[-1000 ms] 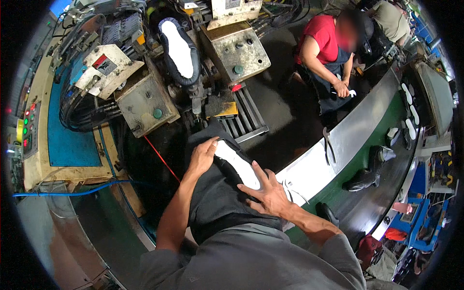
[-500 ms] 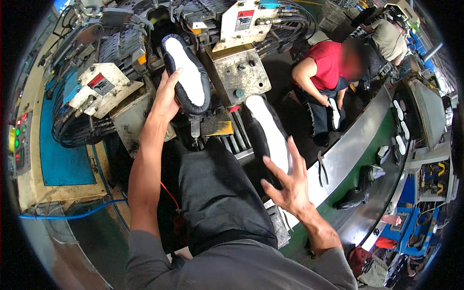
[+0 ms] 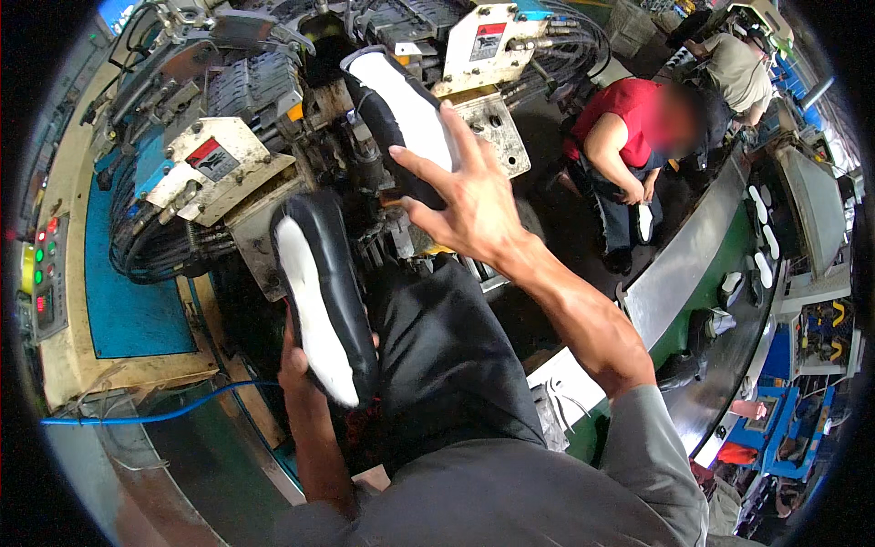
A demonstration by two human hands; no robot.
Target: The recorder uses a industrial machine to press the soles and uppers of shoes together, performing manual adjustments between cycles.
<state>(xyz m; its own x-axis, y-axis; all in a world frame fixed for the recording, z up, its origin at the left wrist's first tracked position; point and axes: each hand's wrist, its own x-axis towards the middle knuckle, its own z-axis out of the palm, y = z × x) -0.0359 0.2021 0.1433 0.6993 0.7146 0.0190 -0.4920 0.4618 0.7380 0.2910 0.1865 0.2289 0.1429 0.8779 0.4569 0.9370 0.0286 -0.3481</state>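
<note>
My left hand is closed round the heel end of a black shoe upper with a white insole board on its bottom. It is held low, beside my left thigh, and most of those fingers are hidden behind it. Farther forward, a second black shoe upper with a white bottom lies under my right hand. The right fingers are spread across its near end, gripping it from above. Its far toe points into the opening of a machine with metal plates and hoses.
Left stands a control panel with lit buttons. A blue hose crosses nearby. To the right, a metal-edged conveyor carries several shoe parts. Beyond it a person in red handles another white-bottomed shoe. A white sheet lies by my right thigh.
My left hand has drawn its shoe upper back from the machine toward my lap. My right hand has carried the other one forward and left to the machine. My right arm now covers the pliers.
</note>
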